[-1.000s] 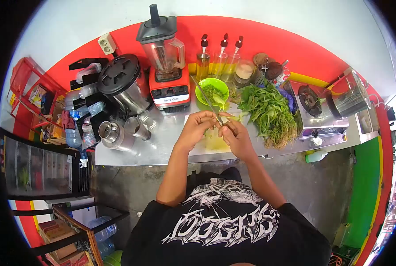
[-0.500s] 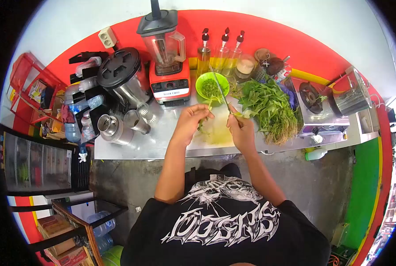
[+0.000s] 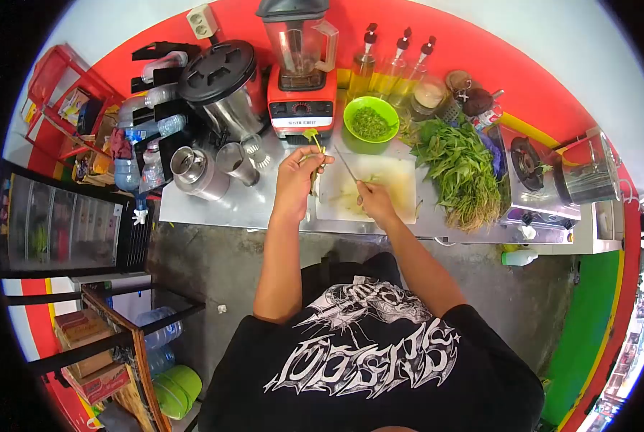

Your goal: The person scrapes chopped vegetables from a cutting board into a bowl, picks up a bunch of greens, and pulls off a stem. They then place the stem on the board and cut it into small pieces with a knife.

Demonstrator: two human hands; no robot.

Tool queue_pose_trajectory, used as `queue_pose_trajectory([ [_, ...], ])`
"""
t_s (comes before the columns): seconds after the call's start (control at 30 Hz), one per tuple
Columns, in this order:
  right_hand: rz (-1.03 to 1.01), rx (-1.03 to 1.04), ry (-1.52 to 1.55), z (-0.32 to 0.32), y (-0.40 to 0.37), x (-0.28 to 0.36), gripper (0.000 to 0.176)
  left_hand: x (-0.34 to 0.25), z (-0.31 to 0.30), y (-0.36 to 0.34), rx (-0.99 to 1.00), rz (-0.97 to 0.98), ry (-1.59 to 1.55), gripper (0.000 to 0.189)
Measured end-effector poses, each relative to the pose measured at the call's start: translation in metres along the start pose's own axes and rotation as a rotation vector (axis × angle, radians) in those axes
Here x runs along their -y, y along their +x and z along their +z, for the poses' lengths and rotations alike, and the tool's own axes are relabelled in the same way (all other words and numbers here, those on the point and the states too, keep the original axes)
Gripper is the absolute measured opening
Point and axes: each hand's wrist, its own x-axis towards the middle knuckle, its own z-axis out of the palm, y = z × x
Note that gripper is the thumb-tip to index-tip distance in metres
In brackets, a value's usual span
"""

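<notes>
Pinched in my left hand are a few green stems with a small leaf, held up beside the left edge of the white cutting board. My right hand grips a knife whose blade slants up and left over the board. Small green scraps lie on the board. Behind it, a green bowl holds chopped leaves. A large bunch of leafy greens with roots lies right of the board.
A red blender, steel container, metal jug and steel cup stand to the left. Pump bottles are behind the bowl. A stove with a metal pot is at the right.
My hands have moved apart; the left has lifted the stems left of the board. The right has lowered the knife from near the bowl to over the board. The camera view has shifted.
</notes>
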Motion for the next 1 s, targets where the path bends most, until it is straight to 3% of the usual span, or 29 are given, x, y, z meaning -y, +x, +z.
queue_pose_trajectory([
  [0.2,0.049,0.261,-0.216,-0.002,0.004,0.028,0.042,0.003,-0.003,-0.002,-0.011,0.009,0.02,0.017],
  [0.27,0.138,0.379,-0.414,-0.01,0.004,0.035,0.042,0.001,-0.004,-0.004,0.007,0.047,0.014,0.015],
  [0.4,0.073,0.357,-0.448,-0.025,-0.021,0.047,0.04,-0.004,-0.007,-0.005,-0.031,0.024,0.064,0.013],
  [0.5,0.035,0.239,-0.203,-0.033,-0.039,0.048,0.045,-0.005,-0.008,-0.001,0.0,0.02,0.074,0.015],
  [0.57,-0.1,0.08,-0.094,-0.037,-0.047,0.051,0.04,-0.007,-0.009,0.001,-0.03,-0.009,0.087,0.016],
  [0.67,-0.124,-0.006,0.098,-0.041,-0.068,0.08,0.035,-0.008,-0.008,0.005,-0.043,0.01,0.054,0.017],
  [0.8,-0.245,0.022,0.389,-0.041,-0.085,0.099,0.033,0.001,-0.002,0.01,0.026,0.01,0.01,0.021],
  [0.93,-0.406,0.077,0.203,-0.038,-0.096,0.109,0.042,0.006,0.007,0.006,0.111,-0.045,0.077,0.027],
  [1.0,-0.373,0.112,0.142,-0.04,-0.101,0.119,0.05,0.011,0.008,0.005,0.133,-0.032,0.073,0.028],
])
